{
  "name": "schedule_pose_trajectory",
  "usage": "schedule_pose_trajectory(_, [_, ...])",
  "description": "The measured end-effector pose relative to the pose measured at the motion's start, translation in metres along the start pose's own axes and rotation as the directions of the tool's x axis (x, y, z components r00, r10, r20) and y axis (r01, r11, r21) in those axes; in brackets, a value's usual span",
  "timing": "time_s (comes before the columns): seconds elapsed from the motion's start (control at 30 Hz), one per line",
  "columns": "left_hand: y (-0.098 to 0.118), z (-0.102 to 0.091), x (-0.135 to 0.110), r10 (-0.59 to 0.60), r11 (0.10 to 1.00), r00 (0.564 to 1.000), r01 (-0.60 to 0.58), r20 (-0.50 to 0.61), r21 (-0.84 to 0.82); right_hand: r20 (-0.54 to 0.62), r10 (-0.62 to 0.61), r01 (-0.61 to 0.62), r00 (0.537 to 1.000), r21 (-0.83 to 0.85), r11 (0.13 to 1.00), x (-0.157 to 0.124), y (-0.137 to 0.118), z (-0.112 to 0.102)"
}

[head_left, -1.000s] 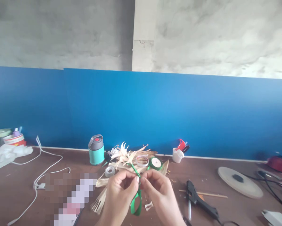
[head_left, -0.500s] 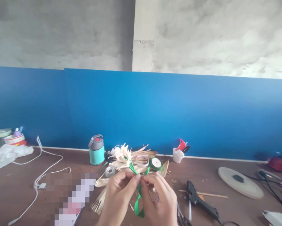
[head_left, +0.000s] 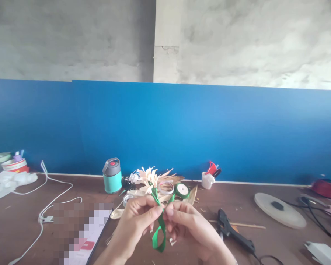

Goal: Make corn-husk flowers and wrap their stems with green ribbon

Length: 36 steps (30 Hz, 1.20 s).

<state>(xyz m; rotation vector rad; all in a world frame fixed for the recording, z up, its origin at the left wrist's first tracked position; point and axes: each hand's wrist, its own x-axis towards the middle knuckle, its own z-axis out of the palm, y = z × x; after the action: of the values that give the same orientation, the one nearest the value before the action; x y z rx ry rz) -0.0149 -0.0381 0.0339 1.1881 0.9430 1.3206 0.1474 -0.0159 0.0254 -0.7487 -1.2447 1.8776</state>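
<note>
My left hand [head_left: 138, 219] is closed in a pinch on the green-wrapped stem of a cream flower [head_left: 149, 176], whose pointed petals tilt up and away from me. Close beside it, my right hand [head_left: 186, 219] pinches the green ribbon [head_left: 159, 244] at the stem, thumb against fingers. A loop of this ribbon hangs below both hands. Just behind the right fingers stands a spool of green ribbon [head_left: 182, 190], with a strip leading down from it. Dried husk pieces [head_left: 171, 178] and a clear tape roll [head_left: 166, 188] lie behind the flower. The fingertips partly hide the stem.
A turquoise flask [head_left: 112, 182] stands back left, and a white cup [head_left: 208, 181] with red-handled scissors back right. The black glue gun [head_left: 234, 233] lies right, near a thin wooden stick [head_left: 250, 225] and a round pale lid [head_left: 280, 211]. White cable [head_left: 62, 193] runs across the left.
My right hand has turned and opened outward slightly, its forearm now angling in from the right. The hanging ribbon loop has swung left. The flower stays in my left hand.
</note>
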Motion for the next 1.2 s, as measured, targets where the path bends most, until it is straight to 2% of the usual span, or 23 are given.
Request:
schedule_pose_trajectory(0.1, [0.006,0.004,-0.003,0.005,0.999,1.000,-0.004,0.023,-0.041,0.044,0.053,-0.058,0.998,0.108,0.993,0.004,0.004,0.000])
schedule_pose_trajectory(0.27, [0.013,0.007,-0.005,-0.003,0.997,0.998,0.007,0.059,-0.075,0.042,0.089,-0.095,0.995,0.172,0.981,0.005,0.004,0.003])
schedule_pose_trajectory(0.4, [0.010,0.002,-0.004,-0.006,1.000,0.999,0.006,-0.031,-0.006,-0.010,0.018,-0.016,1.000,0.170,0.985,0.001,0.001,0.008])
schedule_pose_trajectory(0.6, [-0.001,-0.004,-0.002,-0.025,0.996,0.998,0.029,0.059,-0.079,-0.009,-0.002,0.003,1.000,0.174,0.985,-0.003,-0.001,0.014])
schedule_pose_trajectory(0.73, [-0.005,-0.003,0.000,-0.069,0.994,0.997,0.072,0.044,-0.085,-0.041,-0.016,0.023,0.999,0.181,0.983,-0.006,-0.002,0.018])
schedule_pose_trajectory(0.87, [-0.009,-0.004,0.001,-0.066,0.991,0.998,0.064,-0.011,-0.114,-0.146,-0.078,0.095,0.986,0.113,0.989,-0.007,-0.001,0.021])
schedule_pose_trajectory(0.97, [-0.012,-0.002,0.002,-0.055,0.992,0.996,0.046,-0.072,-0.121,-0.221,-0.164,0.173,0.961,0.022,0.985,-0.005,0.002,0.022])
schedule_pose_trajectory(1.03, [-0.014,0.002,0.003,-0.072,0.982,0.993,0.055,-0.090,-0.180,-0.251,-0.276,0.256,0.928,-0.109,0.960,-0.004,0.004,0.021])
schedule_pose_trajectory(1.1, [-0.015,0.007,0.002,-0.107,0.966,0.989,0.078,-0.106,-0.247,-0.265,-0.415,0.326,0.870,-0.322,0.889,-0.003,0.007,0.020])
schedule_pose_trajectory(1.2, [-0.015,0.012,0.000,-0.113,0.964,0.982,0.071,-0.154,-0.255,-0.255,-0.600,0.356,0.759,-0.609,0.709,-0.003,0.011,0.021])
